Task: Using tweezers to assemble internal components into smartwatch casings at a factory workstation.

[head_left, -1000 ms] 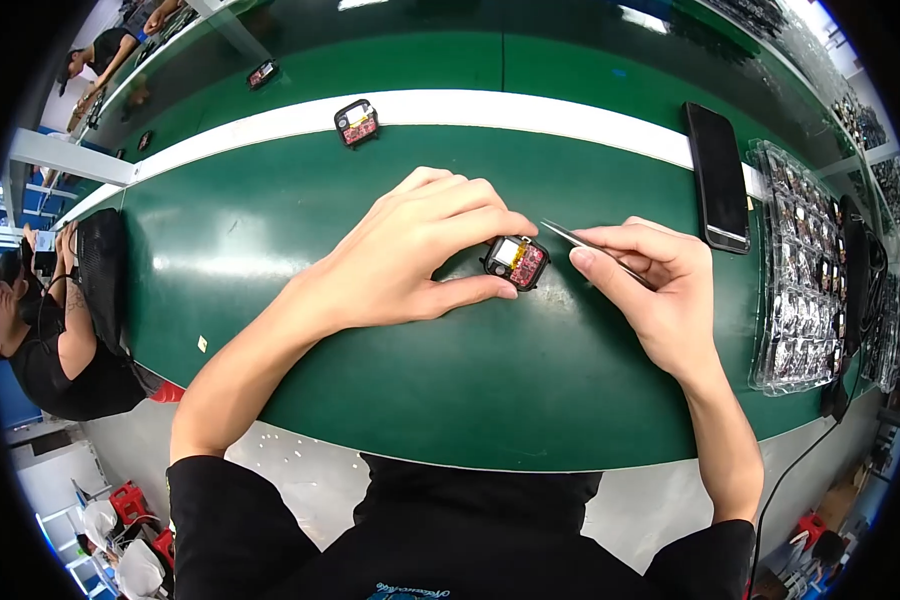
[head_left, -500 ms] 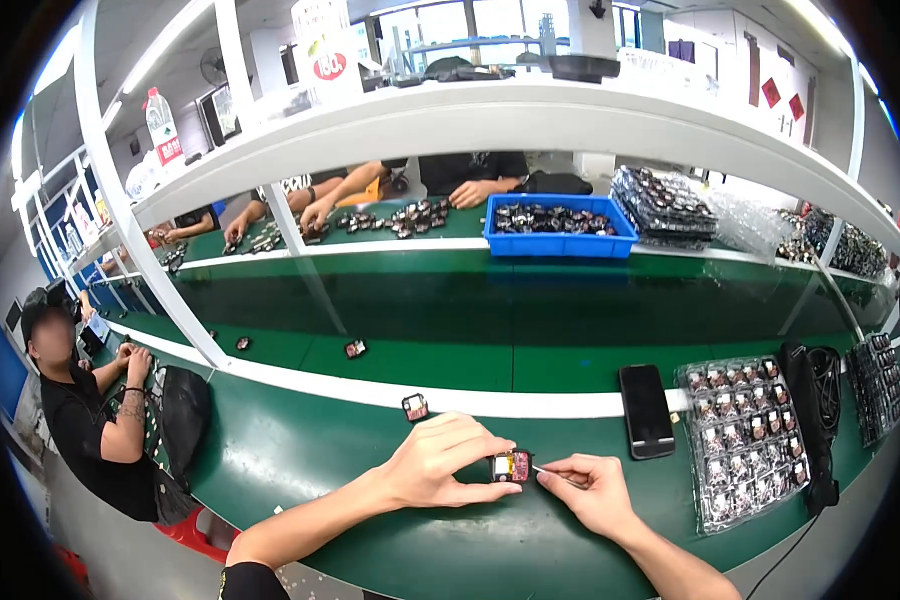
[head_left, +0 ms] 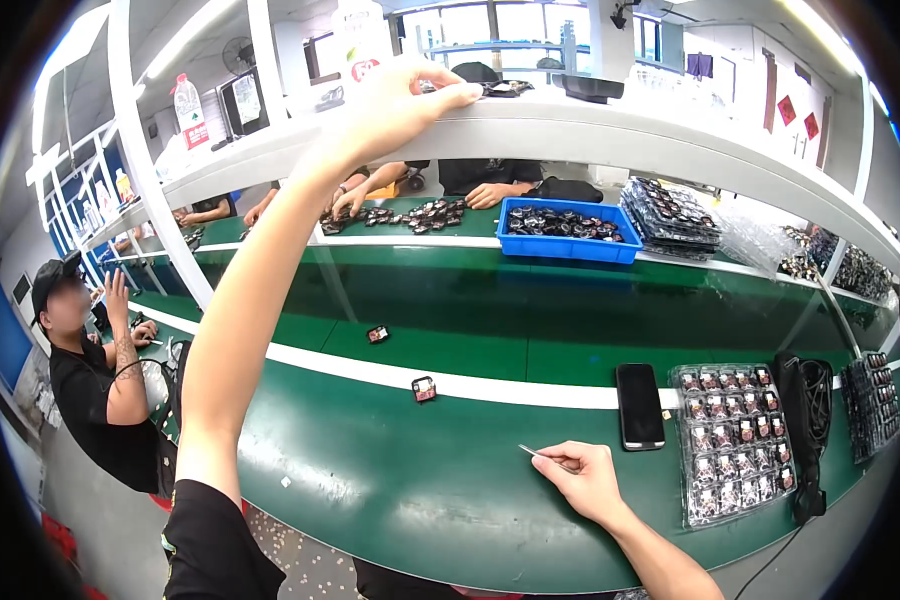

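- The person's left hand is lifted high, in front of the white shelf. Its fingers are bent and their tips point to the right, at a dark thing on the shelf. Whether they grip or touch it, one cannot tell.
- The right hand is low, over the green table. Its thumb and fingers are closed on thin metal tweezers, whose tip points to the left and away from the person.
- A small square device, with a black frame, lies on the table at the near edge of a white strip. A similar device lies beyond this strip.
- To the right of the tweezers is a black phone. Just beside it stands a clear tray with rows of small parts, and then a black cable.
- Farther away, a blue bin holds many dark pieces.
- At the left sits a co-worker in black clothes, one hand raised.
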The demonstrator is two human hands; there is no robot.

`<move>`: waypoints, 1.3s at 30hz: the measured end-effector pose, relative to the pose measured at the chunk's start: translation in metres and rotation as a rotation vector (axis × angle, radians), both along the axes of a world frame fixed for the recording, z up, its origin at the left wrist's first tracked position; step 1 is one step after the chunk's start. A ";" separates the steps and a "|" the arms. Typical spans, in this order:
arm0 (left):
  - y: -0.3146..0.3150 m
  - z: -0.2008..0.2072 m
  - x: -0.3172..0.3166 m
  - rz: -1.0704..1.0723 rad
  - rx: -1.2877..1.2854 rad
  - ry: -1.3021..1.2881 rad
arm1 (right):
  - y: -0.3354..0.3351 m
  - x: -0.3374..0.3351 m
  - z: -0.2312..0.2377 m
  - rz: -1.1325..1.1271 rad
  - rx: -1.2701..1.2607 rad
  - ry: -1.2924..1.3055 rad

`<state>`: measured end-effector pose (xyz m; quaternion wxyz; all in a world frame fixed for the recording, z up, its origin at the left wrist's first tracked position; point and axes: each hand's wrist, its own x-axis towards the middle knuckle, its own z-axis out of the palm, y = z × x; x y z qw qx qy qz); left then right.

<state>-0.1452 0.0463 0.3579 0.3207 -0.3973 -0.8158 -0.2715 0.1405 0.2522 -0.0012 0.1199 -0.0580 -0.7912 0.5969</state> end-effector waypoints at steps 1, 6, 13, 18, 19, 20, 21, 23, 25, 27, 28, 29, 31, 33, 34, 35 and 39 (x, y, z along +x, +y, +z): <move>0.001 0.004 -0.002 0.056 -0.035 -0.020 | 0.001 0.001 -0.001 0.003 -0.006 0.016; -0.010 0.002 -0.032 0.107 -0.014 0.088 | -0.002 0.002 -0.006 0.034 0.013 0.008; -0.022 -0.097 -0.004 -0.273 0.226 0.574 | 0.001 0.001 -0.007 -0.016 0.012 0.007; -0.076 -0.236 -0.004 -0.221 -0.430 -0.321 | 0.001 0.000 0.000 0.002 0.023 0.004; -0.081 -0.256 0.005 -0.187 -0.451 -0.393 | 0.001 0.002 0.002 -0.003 0.023 -0.009; -0.086 -0.275 0.014 -0.153 -0.474 -0.461 | 0.001 0.001 0.003 -0.009 0.023 -0.020; -0.091 -0.294 0.021 -0.114 -0.458 -0.535 | 0.001 0.000 0.002 -0.018 0.018 -0.028; -0.100 -0.318 0.034 -0.157 -0.401 -0.540 | -0.001 -0.002 -0.002 0.008 0.017 -0.005; -0.104 -0.335 0.041 -0.197 -0.339 -0.518 | -0.003 -0.001 0.001 0.009 0.031 -0.006; -0.091 -0.336 0.056 -0.174 -0.329 -0.573 | -0.002 0.000 -0.001 -0.004 0.027 -0.010; -0.084 -0.336 0.064 -0.140 -0.319 -0.611 | -0.001 0.000 -0.002 -0.006 0.022 -0.004; -0.077 -0.340 0.075 -0.166 -0.280 -0.513 | -0.002 0.000 -0.001 -0.002 0.006 -0.009; -0.061 -0.359 0.101 -0.195 -0.230 -0.271 | -0.005 -0.001 0.003 0.000 -0.006 -0.026; -0.047 -0.362 0.126 -0.210 -0.265 -0.120 | -0.001 -0.001 0.000 -0.015 -0.021 -0.036; -0.044 -0.362 0.134 -0.208 -0.288 -0.110 | 0.001 -0.001 -0.006 -0.023 -0.034 -0.027; -0.044 -0.359 0.140 -0.220 -0.332 -0.140 | -0.001 -0.001 -0.006 -0.022 -0.064 -0.039; -0.052 -0.348 0.132 -0.437 -0.313 -0.387 | -0.001 -0.002 0.003 -0.013 -0.065 -0.058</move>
